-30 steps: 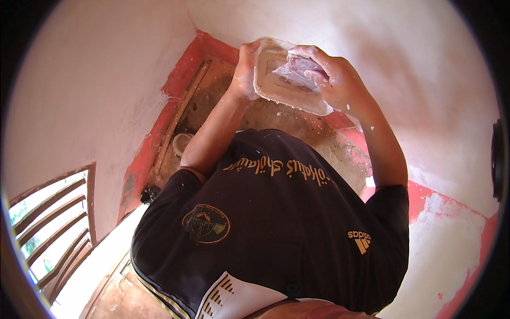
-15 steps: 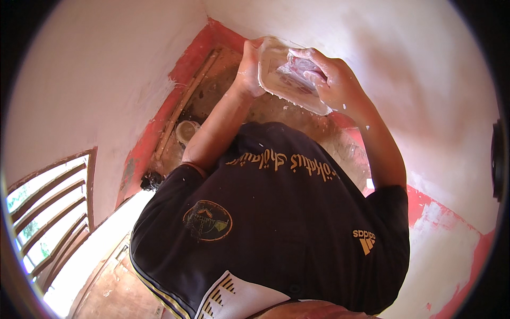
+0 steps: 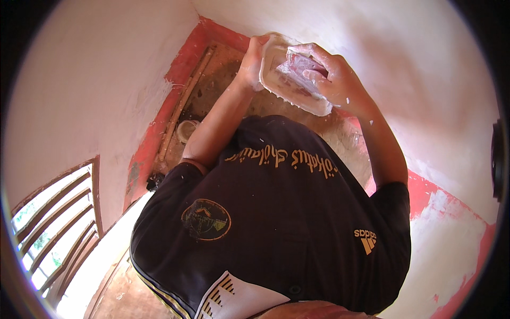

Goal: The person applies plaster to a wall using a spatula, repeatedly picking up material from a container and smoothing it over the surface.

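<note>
Ahead of my chest is a pale, roughly rectangular plastic tub (image 3: 272, 80), tilted so that its inside shows, with white paste smeared on its rim and walls. My left hand (image 3: 253, 65) is closed round its left end, the fingers partly hidden behind it. Over the tub's right side, my right hand (image 3: 336, 77) is closed on a flat, shiny piece (image 3: 302, 67) smeared with white, perhaps a scraper; its exact kind is unclear. White paste coats the right thumb and fingers, and specks dot the wrist.
Pale walls with a red band (image 3: 183, 61) meet in a corner ahead. On the brown floor lie a long wooden strip (image 3: 180, 106) and a small round container (image 3: 187, 131) beside my left forearm. A slatted window (image 3: 58, 228) is at lower left.
The tub and both hands have shifted very slightly to the right in the picture. The grip of each hand looks the same.
</note>
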Tool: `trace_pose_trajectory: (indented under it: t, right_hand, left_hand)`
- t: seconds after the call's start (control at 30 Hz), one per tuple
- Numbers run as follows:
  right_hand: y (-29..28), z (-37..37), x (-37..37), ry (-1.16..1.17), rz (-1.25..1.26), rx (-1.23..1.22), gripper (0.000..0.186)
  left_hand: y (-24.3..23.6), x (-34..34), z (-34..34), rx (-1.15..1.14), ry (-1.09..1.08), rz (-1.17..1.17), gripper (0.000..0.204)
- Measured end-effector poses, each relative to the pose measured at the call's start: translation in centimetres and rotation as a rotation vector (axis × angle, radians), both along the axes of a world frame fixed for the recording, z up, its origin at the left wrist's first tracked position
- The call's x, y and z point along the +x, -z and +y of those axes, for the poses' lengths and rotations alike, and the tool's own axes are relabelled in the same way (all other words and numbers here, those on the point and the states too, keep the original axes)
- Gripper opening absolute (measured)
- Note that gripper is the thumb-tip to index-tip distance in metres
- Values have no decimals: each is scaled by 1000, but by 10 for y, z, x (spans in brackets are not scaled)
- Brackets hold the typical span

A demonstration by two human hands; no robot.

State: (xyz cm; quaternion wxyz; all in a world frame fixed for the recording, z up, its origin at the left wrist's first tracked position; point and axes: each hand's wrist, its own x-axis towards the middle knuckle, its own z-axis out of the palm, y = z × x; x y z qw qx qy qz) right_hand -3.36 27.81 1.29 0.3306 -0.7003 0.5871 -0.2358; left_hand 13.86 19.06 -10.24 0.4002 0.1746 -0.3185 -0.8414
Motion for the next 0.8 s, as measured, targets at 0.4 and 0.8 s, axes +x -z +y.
trace_pose_trajectory:
  t: [0.4,0.8]
  right_hand:
    - [3,-2,-9,4,-188,-9,43]
    - [10,-20,-21,-4,-607,241,52]
  left_hand:
    - [11,-1,-9,142,164,219,62]
    - [6,0,-3,309,78,2,62]
